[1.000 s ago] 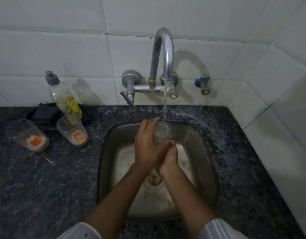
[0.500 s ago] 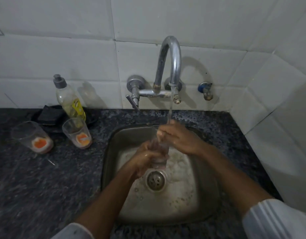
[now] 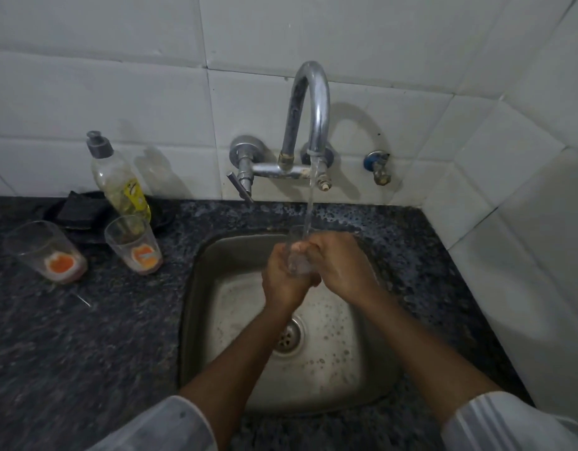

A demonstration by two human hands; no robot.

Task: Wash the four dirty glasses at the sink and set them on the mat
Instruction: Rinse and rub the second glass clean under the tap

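A clear glass (image 3: 296, 252) stands upright over the steel sink (image 3: 196, 320), under the stream from the tap (image 3: 310, 105). My left hand (image 3: 282, 281) wraps its left side and my right hand (image 3: 341, 265) clasps its right side; most of the glass is hidden between them. Two dirty glasses with orange residue in their bottoms stand on the dark counter at the left: one (image 3: 134, 245) nearer the sink, one (image 3: 46, 252) farther left. No mat can be made out with certainty.
A dish-soap bottle (image 3: 118, 180) leans by the wall behind the glasses, beside a black sponge on a dark dish (image 3: 77, 211). A second small valve (image 3: 379, 167) juts from the tiled wall. White tiles close the right side. Foam lies in the sink basin.
Both hands and the glass have risen toward the back of the sink under the stream. My right hand has dropped from the rim to the glass's side.
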